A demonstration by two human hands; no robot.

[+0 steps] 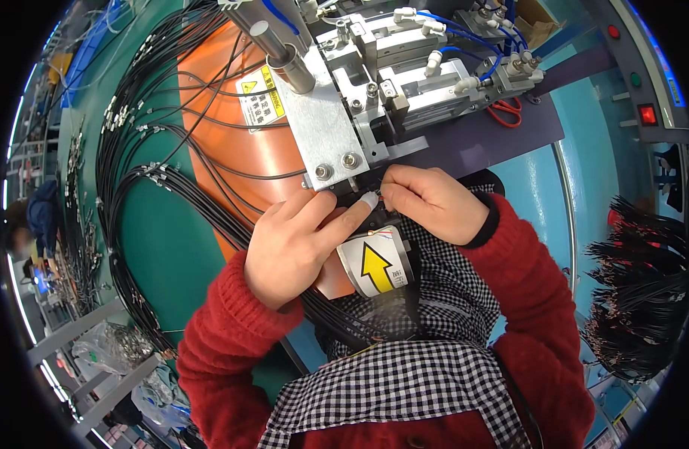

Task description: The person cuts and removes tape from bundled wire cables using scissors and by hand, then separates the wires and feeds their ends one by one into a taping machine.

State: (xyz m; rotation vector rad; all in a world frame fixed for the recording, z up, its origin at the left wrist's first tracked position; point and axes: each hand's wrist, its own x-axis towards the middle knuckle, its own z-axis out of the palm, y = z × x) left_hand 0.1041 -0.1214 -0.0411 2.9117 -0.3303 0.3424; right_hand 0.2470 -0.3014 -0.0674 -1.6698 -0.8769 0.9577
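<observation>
My left hand (288,243) lies beside the front of a metal press fixture (326,127). One of its digits, with a white covering on the tip, reaches to a small black part under the plate; whatever it grips is hidden. My right hand (434,206) is closed in a pinch at the same spot, thumb and forefinger together on the end of a thin wire (382,197). The two hands' fingertips nearly meet there. Just below them is a white cylinder (374,262) with a yellow arrow label.
Long black cables (124,176) loop over an orange surface (217,150) and a green mat (150,224) at left. Pneumatic cylinders (434,97) with blue hoses stand behind. Red-handled scissors (507,112) lie to their right. A cable bundle (636,292) hangs at far right.
</observation>
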